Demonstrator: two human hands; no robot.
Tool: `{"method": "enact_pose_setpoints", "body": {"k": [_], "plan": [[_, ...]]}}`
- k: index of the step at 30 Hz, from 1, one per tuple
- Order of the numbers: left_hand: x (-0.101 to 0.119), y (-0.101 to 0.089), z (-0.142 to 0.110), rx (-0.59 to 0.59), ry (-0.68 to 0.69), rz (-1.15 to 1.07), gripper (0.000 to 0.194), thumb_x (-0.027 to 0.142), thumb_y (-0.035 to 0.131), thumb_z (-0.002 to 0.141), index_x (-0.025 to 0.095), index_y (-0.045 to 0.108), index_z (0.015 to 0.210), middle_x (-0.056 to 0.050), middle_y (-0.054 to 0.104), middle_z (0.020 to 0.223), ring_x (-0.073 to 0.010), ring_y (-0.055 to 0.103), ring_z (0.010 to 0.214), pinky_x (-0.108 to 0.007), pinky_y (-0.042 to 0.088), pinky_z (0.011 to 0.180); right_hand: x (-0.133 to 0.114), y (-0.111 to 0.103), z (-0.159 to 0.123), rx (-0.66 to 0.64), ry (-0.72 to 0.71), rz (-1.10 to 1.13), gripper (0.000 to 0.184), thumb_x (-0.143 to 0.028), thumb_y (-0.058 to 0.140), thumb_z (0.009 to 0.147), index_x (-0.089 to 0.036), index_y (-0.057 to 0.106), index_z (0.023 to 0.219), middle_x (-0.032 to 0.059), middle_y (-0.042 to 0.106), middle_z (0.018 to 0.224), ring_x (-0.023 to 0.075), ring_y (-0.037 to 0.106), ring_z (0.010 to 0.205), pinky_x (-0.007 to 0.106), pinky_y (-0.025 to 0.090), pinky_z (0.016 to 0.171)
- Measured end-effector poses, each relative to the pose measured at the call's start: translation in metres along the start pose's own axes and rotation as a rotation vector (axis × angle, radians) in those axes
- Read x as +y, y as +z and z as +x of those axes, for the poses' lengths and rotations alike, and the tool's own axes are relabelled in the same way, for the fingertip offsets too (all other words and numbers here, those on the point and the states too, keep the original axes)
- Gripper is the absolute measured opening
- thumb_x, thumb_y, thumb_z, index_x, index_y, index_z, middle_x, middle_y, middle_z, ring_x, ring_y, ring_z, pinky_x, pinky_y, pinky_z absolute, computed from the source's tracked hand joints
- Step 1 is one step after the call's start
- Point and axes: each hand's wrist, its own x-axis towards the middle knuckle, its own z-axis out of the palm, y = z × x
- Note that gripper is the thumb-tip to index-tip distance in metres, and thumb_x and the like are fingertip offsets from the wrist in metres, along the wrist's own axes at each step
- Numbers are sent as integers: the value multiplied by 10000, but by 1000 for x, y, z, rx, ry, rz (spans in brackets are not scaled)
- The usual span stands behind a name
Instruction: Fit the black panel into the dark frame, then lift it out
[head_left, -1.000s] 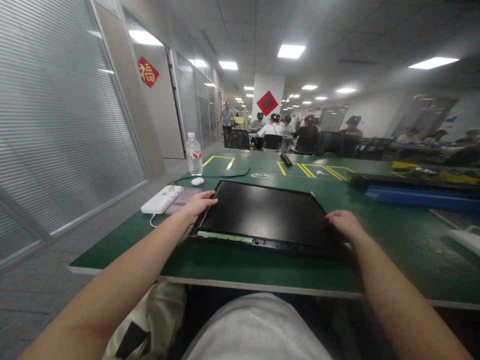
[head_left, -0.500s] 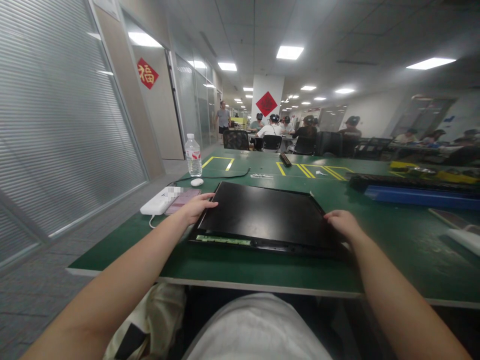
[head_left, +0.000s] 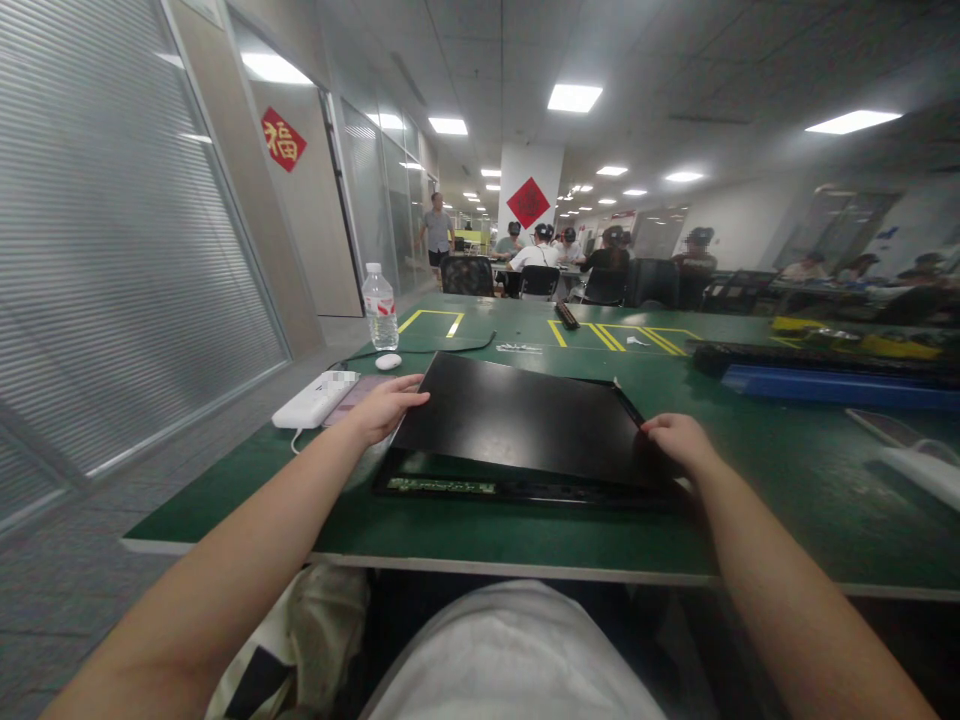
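The fingers of the left hand [head_left: 385,410] are pinching the black panel [head_left: 517,412] at its nine o'clock edge; those of the right hand [head_left: 685,444] are resting narrow at three o'clock, though I cannot tell around what. The panel is lying tilted over the black frame [head_left: 540,493] on the tabletop [head_left: 480,545], higher at nine o'clock. Towards eleven o'clock, a bottle [head_left: 381,312] is standing. The step seems to be separating panel from frame; the next move is probably calling for balanced support.

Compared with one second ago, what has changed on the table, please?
The left side of the dark panel has risen from the black frame, held by the left hand. The right hand stays at their right edges; the bottle has not moved.
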Motion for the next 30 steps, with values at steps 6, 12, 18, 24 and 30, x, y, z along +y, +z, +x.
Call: {"method": "enact_pose_setpoints", "body": {"k": [6,12,18,24,30], "plan": [[4,5,-6,-82,54,-63,585,44,775,615,121,653,1182,-120,770,1100,-246,748,924,-298,604,733,5,4,7,-4,-5,78,285,-136,624,684,-182,769,926,51,749,818,185,662,719,260,472,651],[5,10,-10,-108,150,-81,647,55,764,603,141,635,1231,-117,743,1192,-281,710,1068,-331,599,834,9,6,11,9,37,202,318,-374,601,835,-168,749,1029,100,762,953,221,698,863,275,499,696],[6,14,-11,-90,225,-47,638,129,729,655,155,628,1284,-113,725,1235,-281,685,1119,-373,571,928,3,4,4,-5,76,351,235,-379,685,755,-171,757,838,107,747,801,259,700,850,317,519,699],[7,-2,1,58,306,-33,624,170,750,634,193,671,1253,-51,775,1123,-256,701,1084,-337,548,953,-12,-4,-1,8,-15,715,287,-346,711,706,-191,749,945,88,763,899,267,704,908,338,549,729],[6,-7,9,46,311,-75,654,183,762,613,176,683,1262,-47,791,1037,-262,726,993,-337,560,883,-24,-17,-20,-121,-127,851,521,-597,534,832,-231,699,1164,71,754,899,288,708,899,393,565,795]]}}
